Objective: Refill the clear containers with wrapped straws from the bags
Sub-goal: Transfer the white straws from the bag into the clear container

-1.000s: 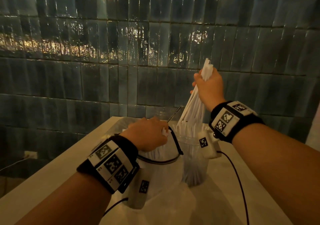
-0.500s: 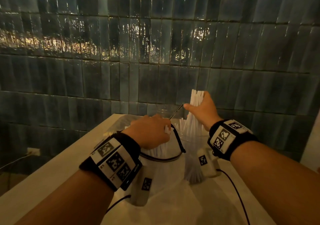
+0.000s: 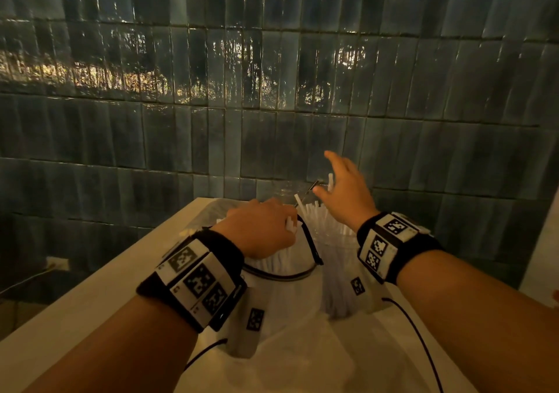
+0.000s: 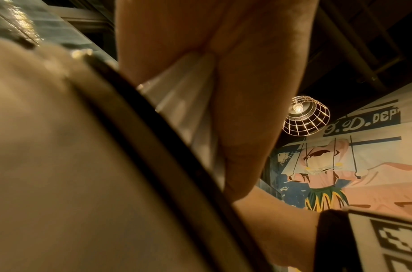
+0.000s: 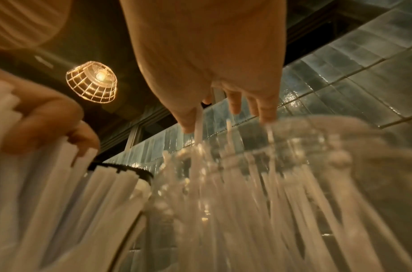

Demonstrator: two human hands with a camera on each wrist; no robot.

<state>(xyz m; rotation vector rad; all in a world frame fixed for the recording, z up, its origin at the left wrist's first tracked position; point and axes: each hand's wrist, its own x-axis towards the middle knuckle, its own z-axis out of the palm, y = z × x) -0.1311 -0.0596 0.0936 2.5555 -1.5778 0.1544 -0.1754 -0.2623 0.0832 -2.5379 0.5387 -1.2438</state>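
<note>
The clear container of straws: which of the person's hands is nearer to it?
Right. The right hand spreads open just above the clear container, over its straws. The left hand is beside it, gripping straws at the bag.

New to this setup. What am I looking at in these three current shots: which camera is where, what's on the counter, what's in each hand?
There is no machine here: a person works with bare hands, wearing wristbands with black-and-white markers.

The wide picture comes from a camera on the person's head, looking down at a pale counter against a dark tiled wall. The other two come from cameras on each wrist, looking along the hand, so they show palms, ceiling lamps and a wall painting from below.

On the counter stands a clear container packed with white wrapped straws. Beside it is a bag with a dark rim, also holding straws.

The left hand grips a few straws at the bag's mouth. The right hand hovers open over the container, fingers spread; in the right wrist view its fingertips are just above the straw tips, holding nothing.
</note>
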